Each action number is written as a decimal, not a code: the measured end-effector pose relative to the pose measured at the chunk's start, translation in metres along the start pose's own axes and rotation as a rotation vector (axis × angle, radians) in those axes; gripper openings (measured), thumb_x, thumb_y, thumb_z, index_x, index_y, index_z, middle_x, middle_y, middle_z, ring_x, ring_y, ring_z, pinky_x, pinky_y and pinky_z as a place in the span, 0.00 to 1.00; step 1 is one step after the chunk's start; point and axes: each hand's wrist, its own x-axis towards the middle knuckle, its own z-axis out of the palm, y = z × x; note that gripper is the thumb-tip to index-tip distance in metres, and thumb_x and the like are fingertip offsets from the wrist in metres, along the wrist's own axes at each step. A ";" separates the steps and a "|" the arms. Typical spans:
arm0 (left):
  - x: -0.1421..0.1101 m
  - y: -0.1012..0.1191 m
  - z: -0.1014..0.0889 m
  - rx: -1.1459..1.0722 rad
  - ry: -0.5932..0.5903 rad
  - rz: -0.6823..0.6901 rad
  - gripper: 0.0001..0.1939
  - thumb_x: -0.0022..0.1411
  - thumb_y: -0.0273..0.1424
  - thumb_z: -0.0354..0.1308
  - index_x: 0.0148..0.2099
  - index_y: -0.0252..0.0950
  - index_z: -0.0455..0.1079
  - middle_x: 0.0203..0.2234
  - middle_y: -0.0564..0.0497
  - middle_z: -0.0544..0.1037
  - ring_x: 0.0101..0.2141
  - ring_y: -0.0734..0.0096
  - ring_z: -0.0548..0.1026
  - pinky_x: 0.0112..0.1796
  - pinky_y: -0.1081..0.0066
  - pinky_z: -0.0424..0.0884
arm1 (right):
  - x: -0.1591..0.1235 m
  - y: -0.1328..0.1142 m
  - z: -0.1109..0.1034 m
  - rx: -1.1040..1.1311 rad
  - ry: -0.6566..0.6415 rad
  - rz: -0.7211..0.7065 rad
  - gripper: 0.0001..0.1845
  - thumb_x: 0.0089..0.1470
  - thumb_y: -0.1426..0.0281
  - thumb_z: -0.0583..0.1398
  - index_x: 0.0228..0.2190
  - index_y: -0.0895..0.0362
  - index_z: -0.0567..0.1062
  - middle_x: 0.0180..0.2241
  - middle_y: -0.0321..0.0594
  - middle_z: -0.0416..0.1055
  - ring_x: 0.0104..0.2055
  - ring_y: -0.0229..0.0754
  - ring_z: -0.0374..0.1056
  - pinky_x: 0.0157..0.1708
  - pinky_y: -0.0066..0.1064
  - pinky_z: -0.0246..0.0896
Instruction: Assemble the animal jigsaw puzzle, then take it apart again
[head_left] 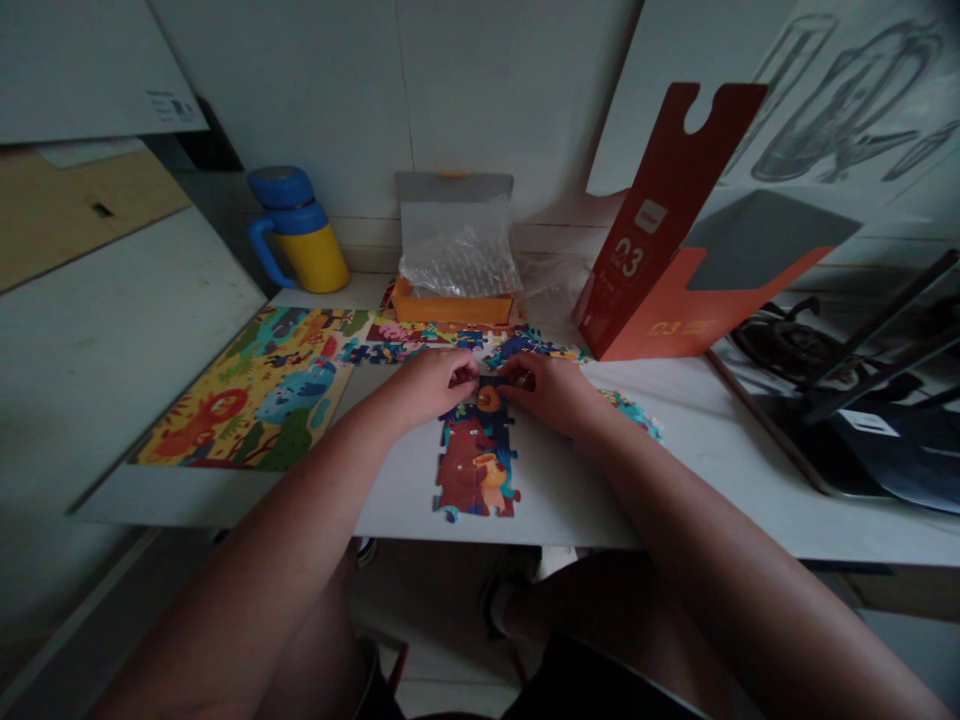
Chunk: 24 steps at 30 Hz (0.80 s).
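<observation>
A partly joined jigsaw puzzle (pixel 474 465) lies on the white table, showing brown animals and a yellow one on dark blue. At its far end is a dark puzzle piece (pixel 489 397) with an orange shape. My left hand (pixel 437 382) pinches at the left edge of this piece, fingertips curled together. From the other side, my right hand (pixel 546 392) is closed at the piece's right edge. The fingers partly hide where the piece meets the ones below. Loose puzzle pieces (pixel 525 343) lie in a heap just beyond my hands.
Left lies a colourful animal picture sheet (pixel 244 395). Behind stand a blue and yellow bottle (pixel 307 245), an open orange box (pixel 450 308) with clear plastic wrap (pixel 461 262), and a tall orange carton (pixel 645 300). More pieces (pixel 634 412) lie beyond my right forearm; a stove (pixel 810 400) is far right.
</observation>
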 end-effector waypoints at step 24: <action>-0.007 -0.024 -0.046 0.229 0.410 -0.412 0.04 0.65 0.28 0.61 0.40 0.40 0.78 0.37 0.48 0.86 0.37 0.62 0.80 0.40 0.65 0.73 | -0.003 0.004 -0.001 -0.070 -0.113 -0.160 0.05 0.62 0.65 0.68 0.39 0.51 0.84 0.37 0.40 0.80 0.34 0.43 0.70 0.34 0.32 0.59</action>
